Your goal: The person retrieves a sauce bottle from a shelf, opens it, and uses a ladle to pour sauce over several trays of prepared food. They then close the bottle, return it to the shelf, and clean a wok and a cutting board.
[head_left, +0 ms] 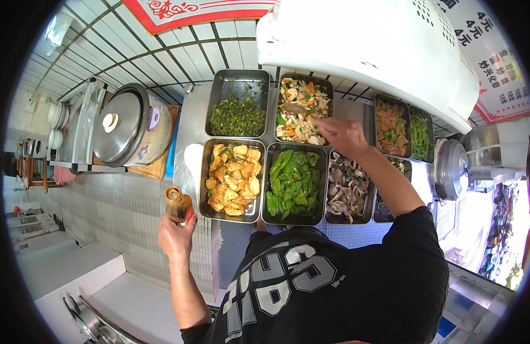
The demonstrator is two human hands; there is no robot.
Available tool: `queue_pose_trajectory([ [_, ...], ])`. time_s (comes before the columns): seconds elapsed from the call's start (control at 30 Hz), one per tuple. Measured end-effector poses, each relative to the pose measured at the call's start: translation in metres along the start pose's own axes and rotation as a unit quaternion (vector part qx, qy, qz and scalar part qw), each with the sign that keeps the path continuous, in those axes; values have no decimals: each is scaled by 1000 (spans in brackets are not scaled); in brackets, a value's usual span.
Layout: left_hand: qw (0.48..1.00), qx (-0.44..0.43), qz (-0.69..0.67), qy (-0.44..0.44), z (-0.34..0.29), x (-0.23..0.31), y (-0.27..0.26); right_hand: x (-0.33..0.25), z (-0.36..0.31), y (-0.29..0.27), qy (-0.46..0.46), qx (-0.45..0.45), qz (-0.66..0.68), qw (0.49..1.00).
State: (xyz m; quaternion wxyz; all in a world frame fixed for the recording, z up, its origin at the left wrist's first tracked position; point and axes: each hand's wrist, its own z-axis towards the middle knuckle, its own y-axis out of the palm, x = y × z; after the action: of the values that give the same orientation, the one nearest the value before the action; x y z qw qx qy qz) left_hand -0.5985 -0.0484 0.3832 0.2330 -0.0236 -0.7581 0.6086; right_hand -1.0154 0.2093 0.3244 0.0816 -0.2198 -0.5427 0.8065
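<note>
The left hand [176, 236] is wrapped around a brown bottle [179, 211], whose long axis runs out past the fingers, mouth pointing away from the body and slightly left. Well apart to its right, the right hand [345, 139] is nearer the chopped food [304, 94], reaching over it; whether its bunched fingers grip anything, I cannot tell.

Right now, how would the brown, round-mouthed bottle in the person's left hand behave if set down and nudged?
Its rounded shape suggests the bottle could tip, then roll. Its shiny surface looks stiff, perhaps slippery. Weight is hard to judge: the left hand covers part of it.
</note>
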Motion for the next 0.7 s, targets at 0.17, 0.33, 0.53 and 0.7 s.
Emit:
queue_pose_trajectory([
  [0.17,1000,5,-8,17,2,-2,3,17,-6,9,42,6,-75,996],
  [0.33,999,33,-12,38,1,-4,8,35,1,9,82,21,-72,994],
  [0.53,998,28,-15,46,0,-3,7,24,21,13,86,-95,-94,987],
  [0.7,999,19,-7,45,-1,2,3,23,48,22,-1,-153,-137,979],
])
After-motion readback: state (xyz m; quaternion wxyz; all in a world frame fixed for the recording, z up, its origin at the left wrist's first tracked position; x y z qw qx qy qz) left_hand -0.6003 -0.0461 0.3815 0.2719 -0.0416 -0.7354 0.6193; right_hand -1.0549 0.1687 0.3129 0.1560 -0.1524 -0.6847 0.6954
